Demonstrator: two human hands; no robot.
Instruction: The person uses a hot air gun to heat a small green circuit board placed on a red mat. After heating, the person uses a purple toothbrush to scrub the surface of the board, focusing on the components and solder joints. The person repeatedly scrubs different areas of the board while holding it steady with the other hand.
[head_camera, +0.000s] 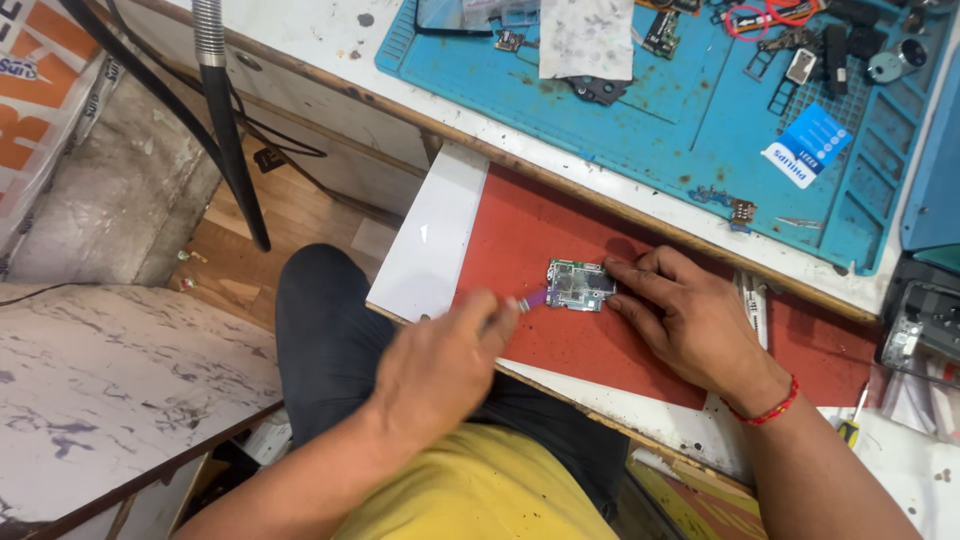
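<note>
Upper right, on the blue work mat (700, 110): a small blue-and-white rectangular card packet (808, 146), lying askew, printed side up. Top centre of the mat: a grey-smudged white paper scrap (585, 38), roughly square, overlapping the mat's upper part. Far left edge: an orange-and-white printed bag or banner (35, 80), only partly in view. Right of the mat, small dark parts and a red ring-shaped cord (775, 14); too small to tell apart.

The circuit board (578, 285) lies flat on the red pull-out board (560, 330), just below the edge of the worktop (330, 40), near the red surface's middle. Small, rectangular, silvery-green, with metal shield patches on its face; finer detail is too small to read.

Right hand (690, 320): palm down on the red board, fingers (630, 272) spread narrowly, tips pressing the board's right edge and top, pinning it in place. A red thread band sits at that wrist.

Left hand (440, 365): blurred, fingers curled tight around a thin purple-tipped tool (532, 299); the tip meets the circuit board's left end.

A white panel (435, 235) lies along the red board's left side. A dark flexible stalk (228, 120) hangs at upper left.
</note>
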